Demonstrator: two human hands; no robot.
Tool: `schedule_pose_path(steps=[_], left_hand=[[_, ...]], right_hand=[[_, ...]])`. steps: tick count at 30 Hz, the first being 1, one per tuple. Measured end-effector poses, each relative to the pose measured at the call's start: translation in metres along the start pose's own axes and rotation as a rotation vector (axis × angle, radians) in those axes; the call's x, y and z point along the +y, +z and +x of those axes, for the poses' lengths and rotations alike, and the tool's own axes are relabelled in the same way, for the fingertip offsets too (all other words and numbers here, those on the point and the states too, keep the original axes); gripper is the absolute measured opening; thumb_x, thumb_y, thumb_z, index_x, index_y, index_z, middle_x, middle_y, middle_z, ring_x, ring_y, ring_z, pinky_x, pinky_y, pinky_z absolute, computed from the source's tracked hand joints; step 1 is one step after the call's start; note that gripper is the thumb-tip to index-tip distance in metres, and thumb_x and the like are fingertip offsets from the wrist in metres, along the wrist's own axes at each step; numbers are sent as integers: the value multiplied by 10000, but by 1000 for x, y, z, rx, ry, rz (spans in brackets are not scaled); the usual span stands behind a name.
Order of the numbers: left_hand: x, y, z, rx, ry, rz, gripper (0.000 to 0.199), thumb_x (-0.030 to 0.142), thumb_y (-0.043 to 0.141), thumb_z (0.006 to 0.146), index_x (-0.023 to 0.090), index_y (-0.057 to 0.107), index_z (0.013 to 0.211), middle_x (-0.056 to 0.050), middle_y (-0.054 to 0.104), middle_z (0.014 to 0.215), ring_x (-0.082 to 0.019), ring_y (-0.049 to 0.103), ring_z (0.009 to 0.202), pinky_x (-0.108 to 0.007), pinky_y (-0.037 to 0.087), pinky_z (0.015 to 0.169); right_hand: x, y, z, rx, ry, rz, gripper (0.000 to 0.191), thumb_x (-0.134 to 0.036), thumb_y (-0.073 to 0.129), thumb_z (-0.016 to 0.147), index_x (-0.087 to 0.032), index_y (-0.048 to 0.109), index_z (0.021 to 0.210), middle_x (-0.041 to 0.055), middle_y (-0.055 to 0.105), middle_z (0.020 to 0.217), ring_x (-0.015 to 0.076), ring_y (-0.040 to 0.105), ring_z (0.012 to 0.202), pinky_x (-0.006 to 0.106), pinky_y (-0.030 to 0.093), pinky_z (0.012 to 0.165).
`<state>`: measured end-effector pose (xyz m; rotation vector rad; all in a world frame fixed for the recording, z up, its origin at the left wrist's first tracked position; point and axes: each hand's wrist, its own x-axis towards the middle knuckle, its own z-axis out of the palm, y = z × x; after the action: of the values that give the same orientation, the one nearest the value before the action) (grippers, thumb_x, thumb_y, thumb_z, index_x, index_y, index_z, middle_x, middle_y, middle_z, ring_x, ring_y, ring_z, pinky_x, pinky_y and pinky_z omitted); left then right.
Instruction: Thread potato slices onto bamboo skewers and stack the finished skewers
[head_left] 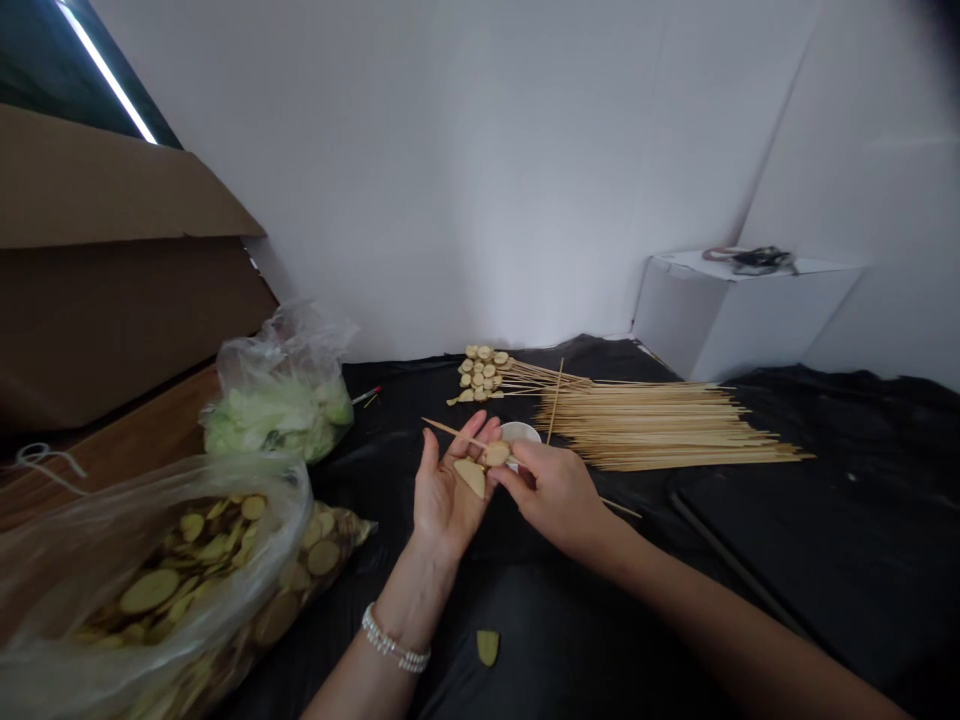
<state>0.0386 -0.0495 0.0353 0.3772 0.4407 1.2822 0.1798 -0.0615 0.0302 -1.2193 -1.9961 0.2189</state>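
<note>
My right hand is closed in a pinch on a small potato slice threaded on a bamboo skewer. The skewer's pointed end reaches out leftward across the fingers of my left hand. That hand is turned palm up, its fingers loosely bent and thumb apart, cradling a half-round potato slice. Partly hidden behind my hands is a white bowl. One loose slice lies on the black sheet below. A stack of skewered slices sits beyond my hands.
Many bare skewers lie in a row at right, one crosswise. At left stand an open plastic bag of potato slices and a bag of pale green vegetable. A cardboard box and white box flank the black sheet.
</note>
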Motion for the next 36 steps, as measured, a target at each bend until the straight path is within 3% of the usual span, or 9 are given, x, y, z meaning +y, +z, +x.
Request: schedule_pose_path(steps=[4, 9, 13, 17, 20, 24, 29, 36], left_hand=[[-4, 5, -3, -59, -9, -6, 653, 533, 339, 898, 54, 453, 1326, -211, 515, 1322, -292, 480, 1224, -409, 394, 996], [-8, 8, -5, -111, -40, 38, 661, 588, 325, 877, 91, 534, 1261, -183, 522, 1328, -308, 443, 1257, -442, 330, 1043], [-10, 6, -3, -103, -23, 120, 615, 564, 344, 885, 81, 612, 1155, -175, 597, 1225, -270, 561, 1113, -380, 429, 950], [-16, 5, -3, -69, 3, 236, 405, 419, 482, 884, 87, 673, 1014, -127, 686, 986, -182, 640, 863, -309, 506, 810], [-20, 4, -3, -37, 39, 302, 184, 233, 647, 797, 119, 689, 936, -71, 697, 872, -135, 641, 759, -271, 524, 746], [-19, 1, -1, 59, 79, 323, 179, 116, 736, 686, 114, 691, 860, -52, 689, 764, -101, 628, 669, -185, 502, 618], [-8, -3, 5, 60, 87, 236, 155, 136, 698, 731, 95, 678, 879, -58, 659, 776, -70, 576, 599, -151, 460, 519], [10, -10, 11, 81, 67, 24, 153, 105, 538, 850, 99, 634, 969, -20, 581, 707, -47, 522, 565, -142, 447, 509]], right_hand=[[-4, 2, -2, -95, -7, -19, 170, -347, 563, 851, -196, 574, 773, -22, 618, 698, 114, 528, 626, 233, 272, 577], [-6, 5, -4, -152, 8, 4, 106, -295, 585, 826, -194, 579, 791, -16, 636, 720, 117, 536, 632, 228, 273, 571], [-2, 0, 0, -91, 23, 111, 82, -252, 548, 842, -194, 606, 843, -3, 659, 778, 116, 551, 642, 220, 320, 591], [4, -10, 6, 23, 68, 190, 157, -243, 478, 882, -217, 618, 947, 2, 678, 833, 128, 589, 698, 221, 360, 626], [7, -15, 8, 96, 88, 169, 134, -259, 494, 870, -207, 617, 856, 1, 672, 768, 133, 585, 676, 226, 354, 616], [7, -15, 8, 86, 79, 120, 137, -242, 493, 862, -207, 617, 815, -7, 654, 705, 129, 565, 629, 230, 336, 594], [11, -18, 10, 79, 121, 86, 141, -263, 529, 833, -218, 627, 925, -7, 658, 719, 136, 568, 627, 235, 350, 596], [13, -23, 13, 94, 139, 24, 187, -288, 535, 827, -228, 625, 979, 4, 664, 787, 149, 579, 673, 251, 359, 616]])
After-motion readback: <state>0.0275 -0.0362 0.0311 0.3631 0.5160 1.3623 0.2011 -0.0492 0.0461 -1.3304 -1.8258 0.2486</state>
